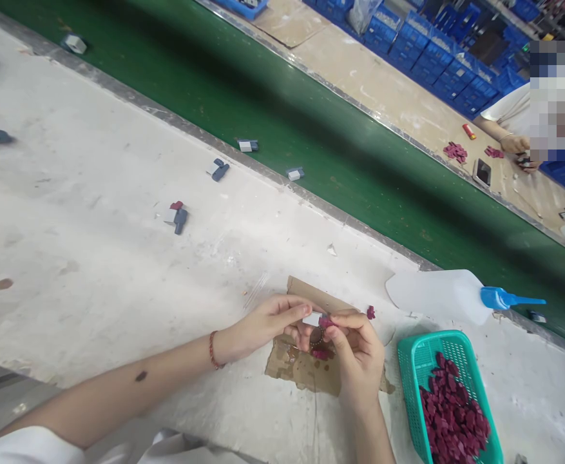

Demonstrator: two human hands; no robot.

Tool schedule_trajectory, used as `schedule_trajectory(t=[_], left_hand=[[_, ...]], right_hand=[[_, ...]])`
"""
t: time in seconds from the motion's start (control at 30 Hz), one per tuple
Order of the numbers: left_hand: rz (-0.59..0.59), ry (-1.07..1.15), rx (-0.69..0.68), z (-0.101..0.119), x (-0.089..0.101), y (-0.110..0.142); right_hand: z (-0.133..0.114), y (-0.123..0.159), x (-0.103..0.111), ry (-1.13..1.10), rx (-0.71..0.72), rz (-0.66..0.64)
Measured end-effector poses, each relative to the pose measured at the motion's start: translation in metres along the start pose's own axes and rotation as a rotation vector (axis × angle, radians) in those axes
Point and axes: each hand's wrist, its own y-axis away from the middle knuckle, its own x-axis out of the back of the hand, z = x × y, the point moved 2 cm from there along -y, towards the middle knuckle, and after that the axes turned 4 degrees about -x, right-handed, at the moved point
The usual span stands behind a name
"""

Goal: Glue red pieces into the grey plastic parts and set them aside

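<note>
My left hand [273, 320] pinches a small white block [312, 319] above a torn piece of cardboard [296, 367]. My right hand [357, 351] meets it from the right, fingers closed on a small dark red piece [325, 321] pressed against the block's end. Another dark red piece [370, 312] lies on the table just past my right fingers, and one more [321, 353] sits on the cardboard under my hands. A red bracelet circles my left wrist.
A teal basket [410, 374] of several dark red pieces stands at right. A white squeeze bottle [437, 294] with a blue nozzle lies behind it. Assembled small parts [176, 215] dot the table. A green conveyor belt [311, 109] runs behind; another person [518, 129] works across it.
</note>
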Motion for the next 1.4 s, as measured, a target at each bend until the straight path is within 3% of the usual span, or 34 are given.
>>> schedule_trajectory(t=[0.17, 0.4, 0.6, 0.73, 0.83, 0.9, 1.0, 1.07, 1.17, 1.27, 1.4], left_hand=[[-0.016, -0.094, 0.006, 0.005, -0.001, 0.001], [-0.055, -0.17, -0.005, 0.007, -0.005, 0.001], [-0.059, -0.288, -0.029, 0.013, -0.004, -0.003], [-0.149, -0.369, 0.011, 0.019, -0.01, -0.013], [-0.168, -0.544, -0.1, 0.038, -0.014, -0.033], [-0.082, -0.733, -0.297, 0.062, -0.012, -0.056], [0.189, -1.016, -0.559, 0.107, 0.006, -0.097], [0.451, -1.202, -0.63, 0.135, 0.027, -0.123], [0.61, -1.324, -0.624, 0.157, 0.059, -0.15], [0.685, -1.553, -0.57, 0.157, 0.084, -0.157], [0.678, -1.79, -0.572, 0.147, 0.098, -0.144]], right_hand=[[0.003, -0.001, -0.001, 0.018, -0.021, -0.017], [0.0, 0.001, -0.005, 0.063, 0.06, -0.005], [0.003, 0.002, -0.001, 0.117, 0.017, -0.025], [0.007, 0.0, 0.005, 0.104, -0.021, 0.047], [0.005, 0.0, 0.014, 0.134, -0.004, 0.129], [0.0, 0.005, 0.026, 0.201, 0.022, 0.211], [-0.006, 0.018, 0.057, 0.368, 0.032, 0.343], [-0.005, 0.031, 0.087, 0.509, -0.001, 0.43], [0.004, 0.05, 0.137, 0.737, -0.109, 0.518], [0.018, 0.067, 0.173, 0.94, -0.166, 0.432], [0.028, 0.077, 0.186, 1.002, -0.212, 0.192]])
